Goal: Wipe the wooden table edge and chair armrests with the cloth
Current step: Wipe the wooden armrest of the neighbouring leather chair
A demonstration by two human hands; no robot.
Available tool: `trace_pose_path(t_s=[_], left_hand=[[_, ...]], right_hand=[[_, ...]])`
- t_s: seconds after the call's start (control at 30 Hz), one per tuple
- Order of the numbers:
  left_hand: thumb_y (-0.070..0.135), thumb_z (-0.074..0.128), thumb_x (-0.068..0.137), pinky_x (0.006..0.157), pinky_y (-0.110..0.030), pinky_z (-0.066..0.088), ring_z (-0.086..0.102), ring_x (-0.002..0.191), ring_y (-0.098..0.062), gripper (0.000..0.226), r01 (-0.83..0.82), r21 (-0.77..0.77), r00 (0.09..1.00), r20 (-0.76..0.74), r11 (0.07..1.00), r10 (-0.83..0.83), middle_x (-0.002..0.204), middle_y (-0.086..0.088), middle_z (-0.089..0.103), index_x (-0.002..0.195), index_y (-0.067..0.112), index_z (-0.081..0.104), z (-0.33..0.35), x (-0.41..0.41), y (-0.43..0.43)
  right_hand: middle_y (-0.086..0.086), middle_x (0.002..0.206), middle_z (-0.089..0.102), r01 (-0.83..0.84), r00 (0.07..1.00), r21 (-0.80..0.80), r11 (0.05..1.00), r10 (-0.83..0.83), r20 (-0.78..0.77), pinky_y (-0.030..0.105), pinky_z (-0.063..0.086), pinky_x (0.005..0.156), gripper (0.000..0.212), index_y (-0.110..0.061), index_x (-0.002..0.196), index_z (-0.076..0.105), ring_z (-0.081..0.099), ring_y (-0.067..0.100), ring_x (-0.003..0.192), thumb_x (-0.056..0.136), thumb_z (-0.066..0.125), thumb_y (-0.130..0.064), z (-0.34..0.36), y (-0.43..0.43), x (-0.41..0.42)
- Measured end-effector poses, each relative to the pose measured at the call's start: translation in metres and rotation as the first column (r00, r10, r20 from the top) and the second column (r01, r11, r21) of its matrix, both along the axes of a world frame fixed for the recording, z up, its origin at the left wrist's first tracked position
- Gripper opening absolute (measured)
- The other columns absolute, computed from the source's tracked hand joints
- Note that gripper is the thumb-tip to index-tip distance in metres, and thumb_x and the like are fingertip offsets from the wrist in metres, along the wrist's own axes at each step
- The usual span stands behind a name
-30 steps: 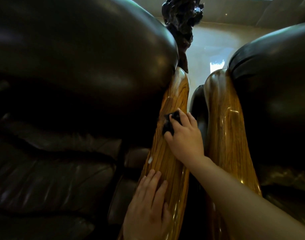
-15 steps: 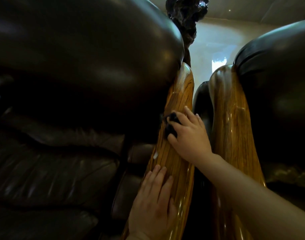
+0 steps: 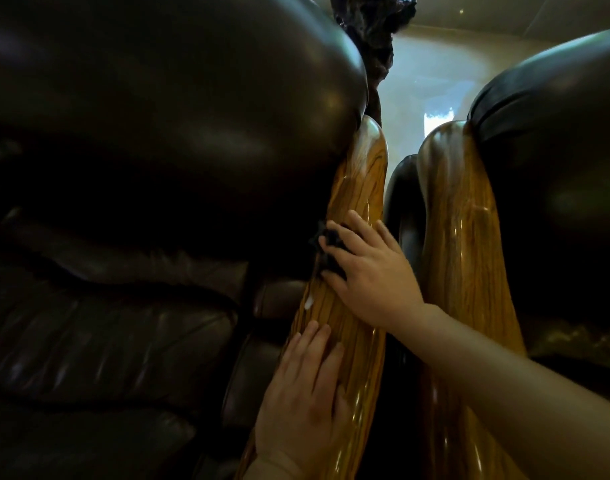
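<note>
A glossy wooden armrest runs up the middle of the view beside a dark leather chair. My right hand presses a small dark cloth against the armrest's left side, about halfway along it. My left hand lies flat and open on the same armrest, nearer to me, fingers pointing up the wood. A small white smear sits on the wood between my two hands. A second wooden armrest stands to the right, untouched.
A bulging dark leather backrest fills the left, with creased seat cushions below. Another leather chair is at the right. A dark carved object rises behind the armrests, before a pale shiny floor.
The view has shifted slightly, so both hands sit a little to the right and lower in it. My right hand and the cloth stay at about the same spot on the armrest.
</note>
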State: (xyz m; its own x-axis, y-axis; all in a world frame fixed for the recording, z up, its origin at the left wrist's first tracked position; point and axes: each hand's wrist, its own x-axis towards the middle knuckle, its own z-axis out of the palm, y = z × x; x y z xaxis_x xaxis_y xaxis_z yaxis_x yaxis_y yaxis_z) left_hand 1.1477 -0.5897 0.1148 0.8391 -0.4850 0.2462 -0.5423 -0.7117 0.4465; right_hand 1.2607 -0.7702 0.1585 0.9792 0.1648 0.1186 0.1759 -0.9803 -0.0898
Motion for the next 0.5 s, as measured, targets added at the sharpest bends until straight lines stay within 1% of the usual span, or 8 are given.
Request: trace_pose_path(t_s=[0.07, 0.17, 0.23, 0.27, 0.33, 0.4, 0.47, 0.5], left_hand=[[0.028, 0.05, 0.086, 0.111, -0.046, 0.036, 0.032, 0.144, -0.021, 0.048, 0.008, 0.011, 1.0, 0.009, 1.0, -0.008, 0.148, -0.008, 0.047, 0.132, 0.015, 0.052, 0.002, 0.0, -0.001], [0.03, 0.048, 0.088, 0.114, -0.042, 0.03, 0.028, 0.146, -0.018, 0.049, 0.002, 0.017, 1.0, -0.012, 1.0, -0.002, 0.15, -0.006, 0.043, 0.135, 0.018, 0.047, 0.004, -0.001, 0.0], [0.03, 0.049, 0.088, 0.115, -0.042, 0.029, 0.027, 0.146, -0.018, 0.049, -0.007, 0.02, 1.0, -0.012, 1.0, 0.007, 0.151, -0.005, 0.042, 0.136, 0.018, 0.047, 0.003, -0.002, -0.001], [0.029, 0.05, 0.088, 0.115, -0.042, 0.03, 0.028, 0.146, -0.019, 0.049, -0.003, 0.014, 1.0, -0.006, 1.0, 0.003, 0.15, -0.006, 0.043, 0.135, 0.017, 0.048, 0.002, -0.002, 0.0], [0.026, 0.052, 0.087, 0.116, -0.043, 0.031, 0.03, 0.145, -0.021, 0.049, 0.01, 0.003, 1.0, 0.016, 1.0, -0.01, 0.149, -0.008, 0.045, 0.134, 0.014, 0.052, 0.0, -0.002, 0.0], [0.025, 0.052, 0.087, 0.116, -0.044, 0.03, 0.031, 0.145, -0.022, 0.049, 0.02, 0.001, 0.999, 0.027, 1.0, -0.02, 0.148, -0.009, 0.046, 0.134, 0.011, 0.053, 0.0, -0.002, -0.001], [0.026, 0.052, 0.087, 0.117, -0.043, 0.029, 0.03, 0.145, -0.022, 0.048, 0.015, 0.018, 1.0, 0.024, 1.0, -0.015, 0.148, -0.01, 0.046, 0.133, 0.011, 0.053, 0.001, -0.003, -0.001], [0.027, 0.051, 0.088, 0.117, -0.042, 0.029, 0.03, 0.145, -0.022, 0.048, 0.009, 0.029, 1.0, 0.022, 1.0, -0.01, 0.148, -0.01, 0.046, 0.133, 0.011, 0.053, 0.001, -0.003, -0.001]], right_hand=[[-0.006, 0.157, 0.035, 0.031, 0.999, 0.02, 0.999, -0.031, -0.038, 0.055, 0.016, 0.118, 0.054, -0.034, 0.139, 0.051, 0.014, 0.025, 0.151, 0.095, 0.029, -0.059, 0.002, -0.008, 0.008], [-0.003, 0.162, 0.024, 0.231, 0.97, 0.071, 0.97, -0.224, -0.09, 0.056, 0.012, 0.119, 0.061, -0.034, 0.147, 0.039, 0.007, 0.028, 0.151, 0.095, 0.021, -0.061, 0.011, -0.012, 0.055], [-0.003, 0.163, 0.02, 0.292, 0.953, 0.081, 0.953, -0.283, -0.107, 0.056, 0.011, 0.119, 0.062, -0.033, 0.149, 0.036, 0.005, 0.029, 0.151, 0.095, 0.02, -0.06, 0.011, -0.009, 0.068], [-0.003, 0.163, 0.022, 0.272, 0.96, 0.078, 0.959, -0.265, -0.087, 0.056, 0.012, 0.119, 0.061, -0.033, 0.147, 0.039, 0.007, 0.029, 0.151, 0.095, 0.021, -0.059, 0.008, -0.007, 0.062], [-0.005, 0.161, 0.027, 0.17, 0.985, 0.073, 0.983, -0.17, -0.013, 0.055, 0.016, 0.118, 0.056, -0.033, 0.143, 0.046, 0.011, 0.027, 0.151, 0.097, 0.025, -0.056, 0.001, -0.003, 0.026], [-0.006, 0.161, 0.026, 0.091, 0.996, 0.063, 0.994, -0.092, 0.008, 0.052, 0.016, 0.12, 0.052, -0.032, 0.143, 0.046, 0.01, 0.024, 0.152, 0.099, 0.029, -0.052, -0.005, -0.005, -0.013], [-0.004, 0.162, 0.024, 0.122, 0.992, 0.091, 0.988, -0.119, -0.038, 0.049, 0.013, 0.121, 0.052, -0.029, 0.144, 0.046, 0.009, 0.024, 0.152, 0.099, 0.03, -0.049, -0.003, -0.009, -0.016], [-0.003, 0.162, 0.025, 0.172, 0.984, 0.114, 0.978, -0.166, -0.061, 0.049, 0.012, 0.121, 0.052, -0.027, 0.144, 0.047, 0.009, 0.025, 0.151, 0.099, 0.029, -0.048, 0.003, -0.005, -0.006]])
